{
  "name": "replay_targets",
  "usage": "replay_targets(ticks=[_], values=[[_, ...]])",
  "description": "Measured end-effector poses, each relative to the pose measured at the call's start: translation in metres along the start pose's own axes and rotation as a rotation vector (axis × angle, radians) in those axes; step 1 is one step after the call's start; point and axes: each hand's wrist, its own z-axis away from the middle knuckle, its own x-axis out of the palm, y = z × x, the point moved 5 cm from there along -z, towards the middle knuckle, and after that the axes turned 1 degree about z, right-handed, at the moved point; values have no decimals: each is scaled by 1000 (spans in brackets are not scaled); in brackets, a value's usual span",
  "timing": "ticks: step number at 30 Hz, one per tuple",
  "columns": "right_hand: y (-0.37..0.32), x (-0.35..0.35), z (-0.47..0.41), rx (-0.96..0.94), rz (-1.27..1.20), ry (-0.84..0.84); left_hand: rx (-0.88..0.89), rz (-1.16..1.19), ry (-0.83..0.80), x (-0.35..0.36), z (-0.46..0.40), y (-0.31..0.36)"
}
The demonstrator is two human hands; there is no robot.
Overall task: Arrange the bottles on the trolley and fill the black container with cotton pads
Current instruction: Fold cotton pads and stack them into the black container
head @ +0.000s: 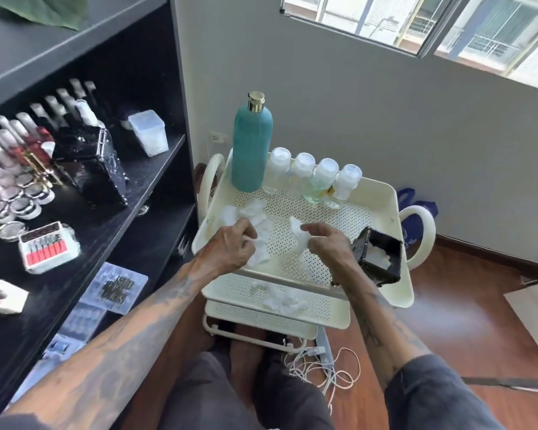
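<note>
A cream trolley point(382, 193) has a perforated top tray. At its back stand a tall teal bottle point(251, 150) with a gold cap and a row of several small clear bottles point(312, 178). White cotton pads point(255, 212) lie loose on the tray's left side. My left hand point(232, 245) is closed on some of these pads. My right hand point(328, 240) pinches one cotton pad point(297, 228) above the tray's middle. The black container point(378, 254) sits at the tray's right front corner, tilted, with white pads inside.
More cotton pads point(284, 297) lie on the trolley's lower shelf. A black shelf unit point(156, 178) at left carries nail polish bottles, jars and boxes. White cables point(320, 364) lie on the wooden floor under the trolley. A wall and window are behind.
</note>
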Motion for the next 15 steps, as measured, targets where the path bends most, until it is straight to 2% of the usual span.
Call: replay_targets(ticks=[4, 15], values=[[-5, 0, 8, 6, -116, -32, -9, -6, -30, 1, 0, 1], [-5, 3, 20, 39, -159, -177, 47, 12, 28, 1, 16, 17]])
